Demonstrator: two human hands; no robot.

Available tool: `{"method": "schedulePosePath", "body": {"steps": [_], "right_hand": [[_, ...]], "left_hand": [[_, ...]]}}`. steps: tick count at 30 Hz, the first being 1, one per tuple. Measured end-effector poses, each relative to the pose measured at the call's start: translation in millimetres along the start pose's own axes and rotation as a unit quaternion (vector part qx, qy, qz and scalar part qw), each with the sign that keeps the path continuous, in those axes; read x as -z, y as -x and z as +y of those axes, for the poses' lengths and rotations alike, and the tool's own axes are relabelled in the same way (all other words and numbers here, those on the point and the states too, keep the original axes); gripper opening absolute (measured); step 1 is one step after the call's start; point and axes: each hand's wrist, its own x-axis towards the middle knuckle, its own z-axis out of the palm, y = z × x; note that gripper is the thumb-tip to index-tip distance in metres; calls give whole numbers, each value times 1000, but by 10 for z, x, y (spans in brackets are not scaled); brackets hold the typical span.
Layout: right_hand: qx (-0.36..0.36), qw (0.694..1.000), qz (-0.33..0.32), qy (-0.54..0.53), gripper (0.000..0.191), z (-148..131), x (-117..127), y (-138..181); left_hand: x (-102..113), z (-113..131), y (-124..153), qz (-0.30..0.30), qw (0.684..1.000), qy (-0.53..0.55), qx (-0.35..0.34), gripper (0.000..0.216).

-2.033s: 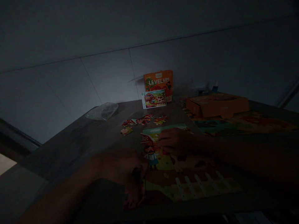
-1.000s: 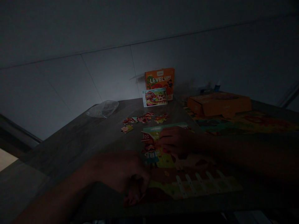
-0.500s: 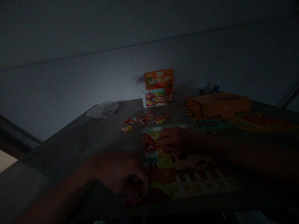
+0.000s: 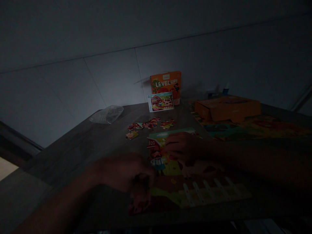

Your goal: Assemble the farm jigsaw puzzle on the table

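A partly assembled farm jigsaw puzzle (image 4: 200, 191) lies on the table in front of me, showing a farmer, a spotted cow and a white fence. At its lower left corner, my left hand (image 4: 124, 172) is closed, its blurred fingers curled down on a pinkish puzzle piece (image 4: 140, 198). The fingertips are partly hidden in the dark. My right hand (image 4: 182, 144) rests on the upper part of the puzzle with its fingers stretched out and slightly apart. Beyond the puzzle lie several loose puzzle pieces (image 4: 148, 124), mostly red.
A picture card (image 4: 161, 101) leans against an upright orange box (image 4: 165, 81) by the wall. On the right, an orange box lid (image 4: 226, 109) sits on another colourful puzzle (image 4: 268, 128). A clear plastic bag (image 4: 107, 114) lies at the back left. The light is very dim.
My left hand has shifted slightly upward, and more of the pinkish piece under it shows. My right hand stays in place on the puzzle.
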Motion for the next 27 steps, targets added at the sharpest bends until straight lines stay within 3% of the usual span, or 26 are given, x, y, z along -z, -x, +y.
{"method": "schedulePosePath", "body": {"steps": [11, 15, 16, 18, 20, 23, 27], "right_hand": [[-1, 1000, 2, 10, 22, -7, 11, -14], [12, 1000, -12, 22, 20, 11, -10, 3], [15, 1000, -11, 22, 19, 15, -17, 8], [11, 1000, -4, 15, 18, 18, -26, 14], [3, 1000, 3, 9, 18, 15, -27, 13], [7, 1000, -3, 12, 21, 3, -8, -3], [-13, 1000, -8, -8, 26, -11, 14, -27]], "left_hand": [[-64, -61, -69, 27, 999, 8, 27, 15], [23, -369, -51, 103, 990, -5, 92, 8], [66, -498, -24, 150, 979, -33, 135, 11], [153, -780, 51, 286, 920, -92, 254, 20], [212, -1043, 128, 348, 861, -126, 348, 45], [219, -1299, 181, 295, 864, -148, 379, 53], [161, -1368, 139, 271, 885, -140, 352, 44]]}}
